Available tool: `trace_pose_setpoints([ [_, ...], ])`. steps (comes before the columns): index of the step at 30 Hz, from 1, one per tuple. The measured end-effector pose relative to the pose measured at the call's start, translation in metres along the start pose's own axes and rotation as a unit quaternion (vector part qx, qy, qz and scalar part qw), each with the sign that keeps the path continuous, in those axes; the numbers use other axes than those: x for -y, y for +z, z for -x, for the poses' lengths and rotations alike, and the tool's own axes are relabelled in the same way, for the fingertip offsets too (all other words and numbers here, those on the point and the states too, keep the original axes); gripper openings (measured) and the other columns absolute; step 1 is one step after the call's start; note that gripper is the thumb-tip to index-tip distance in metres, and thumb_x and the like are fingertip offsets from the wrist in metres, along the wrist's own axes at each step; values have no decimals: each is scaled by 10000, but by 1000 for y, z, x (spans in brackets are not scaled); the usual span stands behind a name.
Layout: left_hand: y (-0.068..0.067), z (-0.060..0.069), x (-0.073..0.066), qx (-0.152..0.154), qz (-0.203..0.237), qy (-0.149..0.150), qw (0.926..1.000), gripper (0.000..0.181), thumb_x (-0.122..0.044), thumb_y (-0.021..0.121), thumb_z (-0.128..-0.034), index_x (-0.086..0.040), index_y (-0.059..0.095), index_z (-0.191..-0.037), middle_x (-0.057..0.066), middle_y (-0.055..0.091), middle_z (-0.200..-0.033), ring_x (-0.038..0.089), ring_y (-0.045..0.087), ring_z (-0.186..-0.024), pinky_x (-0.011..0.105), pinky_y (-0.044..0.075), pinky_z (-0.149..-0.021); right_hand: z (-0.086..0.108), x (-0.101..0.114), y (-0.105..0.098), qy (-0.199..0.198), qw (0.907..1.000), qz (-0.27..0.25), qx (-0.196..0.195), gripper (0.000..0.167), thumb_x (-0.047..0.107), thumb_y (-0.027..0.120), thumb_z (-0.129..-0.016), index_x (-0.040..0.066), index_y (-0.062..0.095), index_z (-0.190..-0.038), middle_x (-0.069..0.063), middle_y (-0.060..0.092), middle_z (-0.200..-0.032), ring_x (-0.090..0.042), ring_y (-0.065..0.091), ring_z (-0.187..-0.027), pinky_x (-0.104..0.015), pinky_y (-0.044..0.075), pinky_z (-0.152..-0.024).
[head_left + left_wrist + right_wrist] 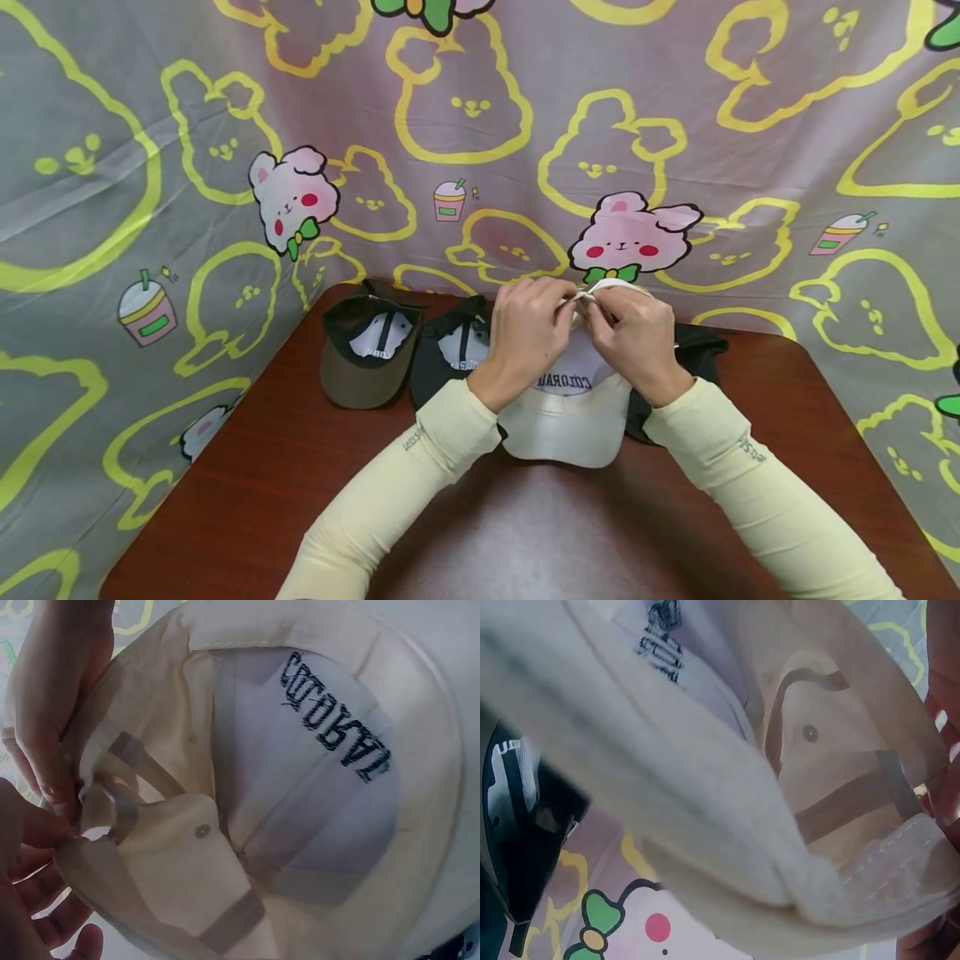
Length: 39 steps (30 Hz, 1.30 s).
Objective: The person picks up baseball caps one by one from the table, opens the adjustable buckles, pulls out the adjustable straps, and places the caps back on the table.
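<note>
An off-white cap (566, 429) faces inside up at the middle of the table in the head view, its brim toward me. My left hand (527, 325) pinches the back strap at its far edge. From the other side, my right hand (636, 329) pinches the same strap, close beside the left. Dark lettering crosses the pale lining (300, 787) in the left wrist view. The beige inside of the back, with seam tapes and an eyelet, shows in the right wrist view as well. Fingertips partly hide where the strap ends meet.
A brown cap (356, 392) and a dark cap (429, 367) lie inside up to the left. Behind my right wrist a black cap (701, 350) is partly hidden. A patterned cloth (487, 225) hangs around the back and sides of the brown table (322, 500).
</note>
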State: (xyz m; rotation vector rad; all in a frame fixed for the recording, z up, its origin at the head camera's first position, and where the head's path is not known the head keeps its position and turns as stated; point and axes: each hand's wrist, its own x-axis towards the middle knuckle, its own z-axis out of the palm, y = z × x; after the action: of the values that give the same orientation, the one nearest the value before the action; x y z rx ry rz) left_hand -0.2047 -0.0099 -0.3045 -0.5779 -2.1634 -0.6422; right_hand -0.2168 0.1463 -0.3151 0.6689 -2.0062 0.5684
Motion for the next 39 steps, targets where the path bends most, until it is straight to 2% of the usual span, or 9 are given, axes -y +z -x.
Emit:
trace_pose_setpoints([
  [4, 0, -5, -2, -16, 46, 77, 10000, 155, -172, 626, -955, -152, 766, -1017, -23, 764, -998, 155, 686, -907, 337, 506, -807, -1, 0, 1, -78, 10000, 13, 36, 165, 52, 698, -857, 23, 667, -698, -92, 558, -563, -172, 485, -487, -322, 393, -467],
  [8, -1, -7, -3, 19, -17, 44, 10000, 163, -177, 617, -961, -161, 774, -1002, -33, 764, -975, 150, 672, -870, 318, 486, -773, -3, 1, 1, -134, 9999, 52, 33, 164, 60, 706, -857, 22, 675, -700, -97, 575, -565, -175, 491, -479, -320, 396, -463],
  [13, -2, -4, -1, 48, -44, -27, 10000, 151, -175, 630, -956, -167, 780, -968, -40, 765, -944, 145, 663, -846, 315, 476, -773, -2, 3, 3, -201, 9998, 54, -9, 171, 72, 694, -855, 35, 684, -689, -85, 600, -574, -171, 510, -480, -331, 420, -462],
  [16, -1, 0, 0, 37, -19, -58, 10000, 150, -166, 631, -954, -168, 781, -952, -43, 764, -924, 144, 664, -840, 319, 471, -769, 0, 4, 5, -231, 9997, 78, -9, 231, 72, 680, -851, 56, 635, -625, -66, 556, -540, -150, 483, -462, -313, 393, -450],
  [22, 0, 0, 1, -15, -30, -22, 10000, 152, -155, 624, -951, -170, 769, -909, -49, 753, -890, 144, 655, -822, 334, 466, -772, 0, 3, 5, -215, 9997, 101, 12, 235, 63, 671, -849, 70, 620, -620, -49, 534, -534, -124, 450, -457, -284, 357, -447],
  [26, 0, -1, 1, -72, -69, 28, 9999, 138, -157, 641, -942, -178, 766, -889, -58, 750, -879, 139, 647, -804, 338, 469, -778, -2, 3, 4, -133, 9999, 90, -8, 249, 66, 661, -854, 82, 623, -608, -36, 525, -523, -114, 443, -454, -278, 349, -450],
  [33, -1, 2, 3, -59, -126, -13, 9999, 127, -169, 654, -936, -179, 768, -881, -64, 748, -867, 134, 642, -790, 340, 470, -777, -4, -1, 3, 195, 9998, 69, -42, 255, 93, 658, -868, 55, 655, -616, -65, 578, -535, -165, 507, -471, -325, 412, -472],
  [39, -1, 2, 4, -79, -74, -16, 9999, 119, -173, 649, -938, -176, 765, -913, -55, 755, -900, 136, 649, -809, 332, 467, -760, -7, -3, 0, 206, 9997, 111, -55, 252, 96, 654, -869, 40, 658, -623, -82, 590, -543, -188, 519, -471, -344, 421, -471],
])
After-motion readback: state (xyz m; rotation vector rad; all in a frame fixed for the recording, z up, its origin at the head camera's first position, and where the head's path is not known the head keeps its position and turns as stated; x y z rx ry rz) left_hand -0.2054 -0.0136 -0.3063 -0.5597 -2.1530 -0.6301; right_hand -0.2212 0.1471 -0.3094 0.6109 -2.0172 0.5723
